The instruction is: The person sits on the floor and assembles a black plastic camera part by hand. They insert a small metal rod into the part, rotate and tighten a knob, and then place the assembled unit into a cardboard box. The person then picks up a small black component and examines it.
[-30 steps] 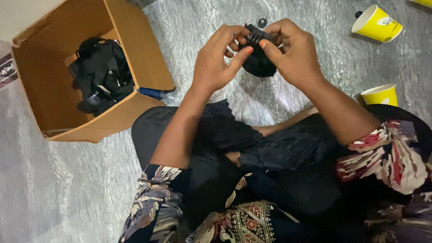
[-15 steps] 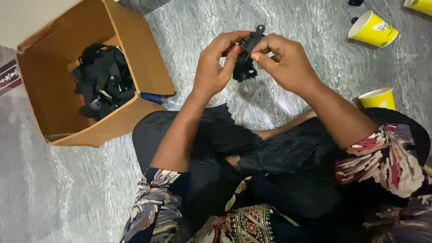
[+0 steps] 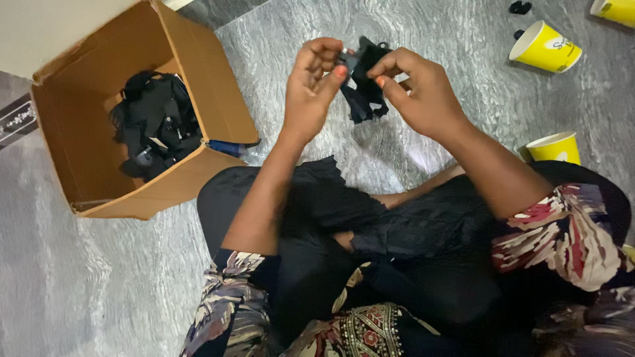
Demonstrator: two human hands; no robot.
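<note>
Grey marbled floor [image 3: 99,291] under cardboard box [image 3: 79,139], yellow cups [image 3: 546,46]; both hands [image 3: 370,86] pinching black strap piece [image 3: 364,89].

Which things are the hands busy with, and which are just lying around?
In use:
- small black part, pinched between left hand and right hand
- cardboard box holding a pile of similar black parts

Lying about:
- tipped yellow cup
- upright yellow cup
- small black piece on the floor
</note>
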